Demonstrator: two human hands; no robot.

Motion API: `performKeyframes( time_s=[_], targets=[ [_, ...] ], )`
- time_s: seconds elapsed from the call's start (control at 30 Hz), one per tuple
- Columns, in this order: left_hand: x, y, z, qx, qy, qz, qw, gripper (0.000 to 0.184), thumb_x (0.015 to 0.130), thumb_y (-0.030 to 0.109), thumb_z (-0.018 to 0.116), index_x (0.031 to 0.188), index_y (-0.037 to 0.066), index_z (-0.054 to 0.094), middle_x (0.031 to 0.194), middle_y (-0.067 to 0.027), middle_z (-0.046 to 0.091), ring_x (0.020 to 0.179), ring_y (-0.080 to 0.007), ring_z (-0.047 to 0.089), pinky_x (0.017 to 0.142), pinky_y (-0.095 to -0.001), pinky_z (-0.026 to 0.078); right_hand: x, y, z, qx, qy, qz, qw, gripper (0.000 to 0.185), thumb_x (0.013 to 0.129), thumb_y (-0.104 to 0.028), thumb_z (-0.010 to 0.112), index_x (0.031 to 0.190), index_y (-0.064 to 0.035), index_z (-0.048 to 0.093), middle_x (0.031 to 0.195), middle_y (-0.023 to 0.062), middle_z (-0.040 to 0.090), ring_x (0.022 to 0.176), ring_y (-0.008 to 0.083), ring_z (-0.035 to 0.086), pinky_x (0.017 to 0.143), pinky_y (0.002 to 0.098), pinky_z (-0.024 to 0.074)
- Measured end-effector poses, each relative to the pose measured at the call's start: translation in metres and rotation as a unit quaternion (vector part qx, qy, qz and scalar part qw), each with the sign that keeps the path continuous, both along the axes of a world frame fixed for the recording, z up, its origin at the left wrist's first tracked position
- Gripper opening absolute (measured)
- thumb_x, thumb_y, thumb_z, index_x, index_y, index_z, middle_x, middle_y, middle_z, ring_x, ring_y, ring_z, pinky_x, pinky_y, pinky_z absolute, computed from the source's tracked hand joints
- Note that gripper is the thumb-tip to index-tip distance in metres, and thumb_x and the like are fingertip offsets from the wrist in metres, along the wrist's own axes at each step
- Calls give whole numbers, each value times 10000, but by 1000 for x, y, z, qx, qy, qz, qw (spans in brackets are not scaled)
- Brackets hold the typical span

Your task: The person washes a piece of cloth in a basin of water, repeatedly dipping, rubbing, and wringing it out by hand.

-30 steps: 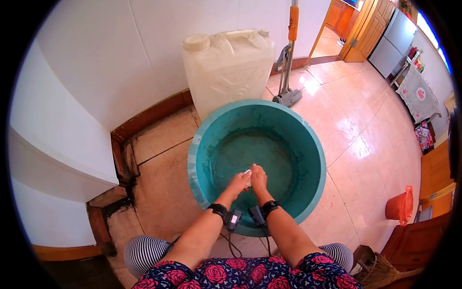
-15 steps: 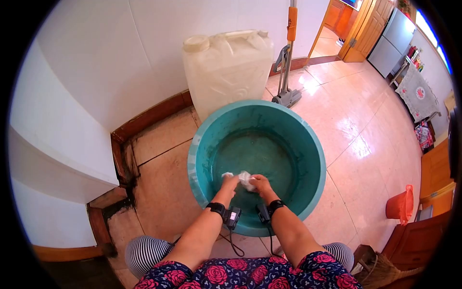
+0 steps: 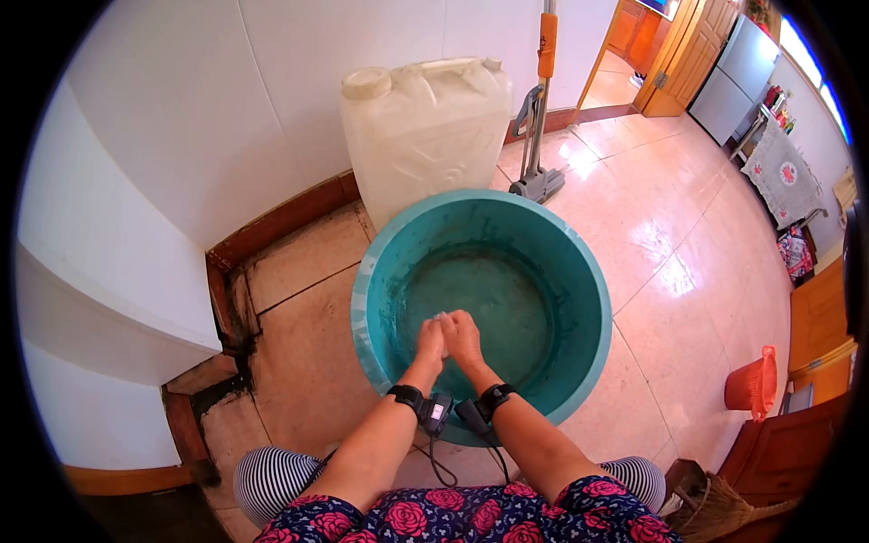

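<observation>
My left hand (image 3: 430,342) and my right hand (image 3: 463,338) are closed and pressed against each other, over the near half of a large teal basin (image 3: 597,299). Between them they squeeze a small white cloth (image 3: 442,316). Only a sliver of it shows at the fingertips; the fingers cover the rest. Both hands are inside the rim, above the basin's dark wet bottom. On each wrist a black strap carries a small device with a cable.
Behind the basin stands a big whitish plastic jug (image 3: 430,136) against the wall, with a mop (image 3: 540,176) beside it. An orange-red bucket (image 3: 753,385) is to the right on the tiled floor. A straw broom (image 3: 724,511) lies at lower right.
My right hand has moved left to meet my left hand. The white cloth, plainly visible between the hands before, is now bunched up and mostly hidden in them.
</observation>
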State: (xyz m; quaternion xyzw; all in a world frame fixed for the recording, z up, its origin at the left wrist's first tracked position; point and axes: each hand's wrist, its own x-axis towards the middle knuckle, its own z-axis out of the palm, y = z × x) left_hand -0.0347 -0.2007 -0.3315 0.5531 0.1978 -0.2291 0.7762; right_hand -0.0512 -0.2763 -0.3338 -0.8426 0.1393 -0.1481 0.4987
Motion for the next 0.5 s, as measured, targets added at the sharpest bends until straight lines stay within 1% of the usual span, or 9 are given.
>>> performKeyframes(
  time_s=[0.03, 0.13, 0.2, 0.23, 0.33, 0.4, 0.43, 0.47, 0.5],
  targets=[
    [0, -1, -5, 9, -11, -8, 1000, 302, 852, 297, 424, 947, 24, 512, 877, -86, 551, 763, -178, 545, 633, -308, 449, -2, -1, -1, 28, 39, -42, 998, 197, 789, -241, 583, 815, -47, 564, 767, 84, 554, 678, 222, 555, 636, 319, 446],
    [0, -5, -9, 14, -33, -44, 998, 263, 839, 252, 423, 936, 23, 509, 869, -75, 548, 763, -173, 544, 639, -305, 450, 4, -10, -17, 312, 87, -124, 938, 216, 803, -245, 572, 874, -42, 551, 818, 67, 570, 685, 196, 565, 621, 311, 453],
    [0, -3, -8, -9, -36, -78, 996, 240, 832, 237, 426, 929, 34, 510, 866, -68, 547, 776, -170, 543, 652, -309, 452, 2, -15, -20, 462, 96, -84, 878, 240, 815, -253, 557, 917, -37, 542, 859, 69, 573, 741, 175, 565, 648, 293, 453],
    [-1, -3, -7, -39, -7, -40, 998, 229, 831, 235, 429, 922, 42, 512, 860, -65, 549, 774, -172, 544, 653, -314, 454, 0, -16, -18, 532, 100, -62, 839, 252, 820, -257, 550, 939, -35, 538, 880, 70, 575, 769, 164, 565, 661, 284, 453],
    [1, -2, -12, -142, 60, 45, 987, 204, 827, 232, 434, 907, 67, 521, 847, -56, 558, 767, -176, 550, 658, -323, 459, 0, 6, -12, 363, 114, -27, 924, 280, 825, -272, 524, 969, -32, 539, 939, 110, 577, 851, 191, 559, 724, 292, 446],
    [9, 5, -24, -227, 85, 58, 968, 199, 825, 236, 435, 907, 81, 529, 842, -51, 566, 760, -180, 556, 667, -324, 462, -3, 15, 3, 179, 79, -2, 981, 297, 830, -279, 496, 994, -34, 531, 962, 140, 571, 894, 233, 550, 758, 314, 437],
    [8, 4, -23, -225, 92, 54, 969, 209, 829, 247, 435, 912, 81, 532, 847, -52, 570, 760, -180, 559, 668, -321, 463, -4, 17, 9, 86, 60, 11, 994, 306, 833, -283, 482, 1006, -34, 527, 974, 155, 568, 915, 253, 546, 776, 325, 433],
    [6, 4, -22, -222, 99, 50, 969, 219, 832, 257, 435, 916, 82, 535, 853, -52, 575, 759, -181, 562, 669, -318, 464, -4, 19, 16, 29, 61, -6, 998, 299, 832, -279, 455, 987, -34, 527, 976, 181, 565, 922, 322, 538, 790, 363, 424],
    [6, 5, -19, -218, 105, 46, 969, 229, 835, 268, 435, 921, 82, 538, 859, -53, 580, 759, -182, 565, 671, -315, 465, -4, 20, 20, 48, 70, -6, 996, 293, 833, -277, 449, 972, -31, 529, 967, 184, 567, 915, 335, 538, 783, 370, 425]
  ],
)
